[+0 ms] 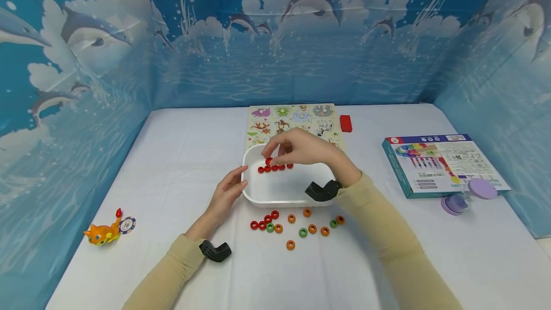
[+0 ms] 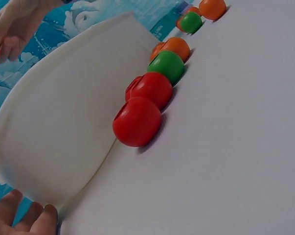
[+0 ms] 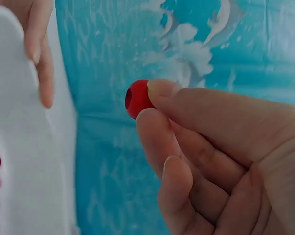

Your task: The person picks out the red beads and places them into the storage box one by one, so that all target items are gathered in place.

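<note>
Between thumb and fingertips my right hand (image 1: pixel 303 147) pinches a red bead (image 3: pixel 139 99) with a hole through it, held above the white tray (image 1: pixel 292 190). Inside the tray several red beads (image 1: pixel 274 168) sit in a row. My left hand (image 1: pixel 225 194) touches the tray's left end with its fingers; in the left wrist view the fingertips (image 2: pixel 43 220) lie against the tray's lower edge. On the cloth in front of the tray are loose beads: red ones (image 1: pixel 254 225), green ones (image 1: pixel 303 232) and orange ones (image 1: pixel 290 245).
Behind the tray lies an animal puzzle board (image 1: pixel 281 114), with a red block (image 1: pixel 346 123) beside it. A flat game box (image 1: pixel 443 164) and purple-lidded containers (image 1: pixel 456 204) are at right. An orange toy figure (image 1: pixel 102 234) and a poker chip (image 1: pixel 127 225) lie at left.
</note>
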### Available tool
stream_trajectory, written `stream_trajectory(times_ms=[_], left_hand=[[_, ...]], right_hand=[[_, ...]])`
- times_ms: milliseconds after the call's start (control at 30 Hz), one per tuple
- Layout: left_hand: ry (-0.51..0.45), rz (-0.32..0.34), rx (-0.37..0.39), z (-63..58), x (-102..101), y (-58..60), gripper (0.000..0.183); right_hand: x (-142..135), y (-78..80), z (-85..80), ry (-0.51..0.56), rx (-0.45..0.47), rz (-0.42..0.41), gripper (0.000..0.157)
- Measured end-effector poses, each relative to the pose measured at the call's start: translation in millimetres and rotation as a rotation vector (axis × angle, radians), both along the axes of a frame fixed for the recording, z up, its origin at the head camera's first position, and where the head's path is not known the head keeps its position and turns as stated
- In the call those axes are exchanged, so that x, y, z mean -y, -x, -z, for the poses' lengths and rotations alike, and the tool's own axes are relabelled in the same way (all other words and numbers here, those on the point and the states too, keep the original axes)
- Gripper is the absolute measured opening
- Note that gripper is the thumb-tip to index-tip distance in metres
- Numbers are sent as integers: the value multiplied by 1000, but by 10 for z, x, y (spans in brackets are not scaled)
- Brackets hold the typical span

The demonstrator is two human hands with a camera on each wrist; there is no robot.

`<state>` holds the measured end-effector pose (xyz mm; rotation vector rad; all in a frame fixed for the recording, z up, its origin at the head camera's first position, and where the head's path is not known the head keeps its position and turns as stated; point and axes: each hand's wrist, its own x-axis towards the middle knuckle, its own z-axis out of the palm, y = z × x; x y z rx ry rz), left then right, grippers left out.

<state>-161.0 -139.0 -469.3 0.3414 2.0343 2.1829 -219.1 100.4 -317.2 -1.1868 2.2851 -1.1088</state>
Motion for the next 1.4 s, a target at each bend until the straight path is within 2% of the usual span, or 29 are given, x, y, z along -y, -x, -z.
stream_trajectory(times_ms=[133, 267, 367, 500, 633, 767, 967, 1067, 1233, 1300, 1400], left_hand=[[3, 7, -1, 4, 6, 6, 46], [-16, 13, 4, -5, 14, 10, 44], [-33, 20, 5, -40, 14, 7, 42], [-19, 23, -18, -148, -7, -45, 42], [4, 18, -30, -229, -19, -89, 43], [-12, 20, -26, -194, -14, -75, 42], [-18, 11, -28, 5, 17, 4, 43], [-5, 10, -22, 7, 16, 7, 45], [13, 12, -26, -2, 16, 7, 49], [14, 14, -31, -1, 17, 7, 50], [14, 6, -27, -5, 22, 3, 49]], right_hand=[[150, 266, 261, 22, 77, 2, 20], [290, 407, 529, 6, 120, -3, 21], [383, 450, 696, -69, 100, -2, 21], [450, 463, 855, -167, 45, 6, 20], [471, 462, 941, -179, 23, 14, 17], [468, 458, 983, -167, 10, 2, 15], [442, 461, 965, -151, 46, 25, 17], [397, 483, 884, -95, 43, 67, 20], [245, 447, 584, 71, 29, 141, 26], [168, 360, 436, 129, 35, 157, 28], [73, 132, 251, 183, 35, 143, 30]])
